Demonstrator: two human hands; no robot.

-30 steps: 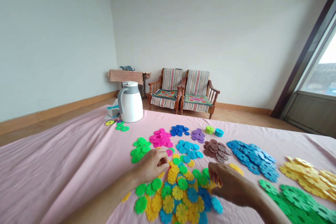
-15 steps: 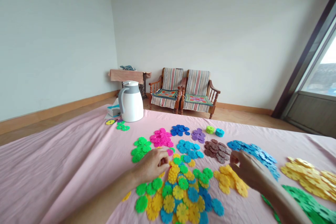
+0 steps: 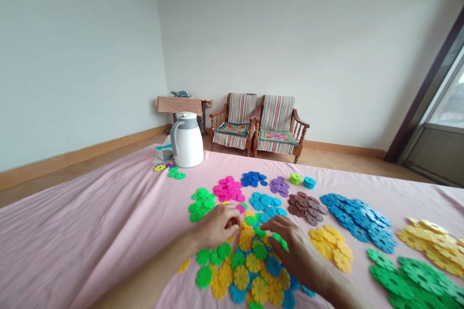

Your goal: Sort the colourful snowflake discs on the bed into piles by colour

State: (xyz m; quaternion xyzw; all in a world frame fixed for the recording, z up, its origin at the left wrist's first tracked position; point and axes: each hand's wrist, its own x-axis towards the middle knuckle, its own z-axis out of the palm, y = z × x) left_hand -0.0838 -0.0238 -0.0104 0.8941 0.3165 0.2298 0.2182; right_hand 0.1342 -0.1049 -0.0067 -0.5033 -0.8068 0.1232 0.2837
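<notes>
Flat plastic snowflake discs lie sorted by colour on a pink cloth (image 3: 101, 231). A mixed heap of yellow, green and blue discs (image 3: 246, 270) sits nearest me. My left hand (image 3: 217, 224) rests at the heap's far left edge with its fingers curled and pinched on something I cannot make out. My right hand (image 3: 293, 248) lies over the right of the heap, fingers bent, with a green disc (image 3: 280, 240) at its fingertips. A small pile of yellow discs (image 3: 331, 246) lies just right of that hand.
Beyond the hands lie green (image 3: 201, 203), pink (image 3: 228, 189), light blue (image 3: 266, 202), dark blue (image 3: 253, 178), purple (image 3: 278, 185) and brown (image 3: 306, 205) piles. Larger blue (image 3: 358, 215), yellow (image 3: 431, 236) and green (image 3: 413, 280) piles spread right. A white jug (image 3: 187, 140) stands far left; two chairs (image 3: 259, 128) behind.
My right hand went right to the small yellow pile, left discs there, then came back left over the mixed heap. My left hand stayed put. The view shifted slightly.
</notes>
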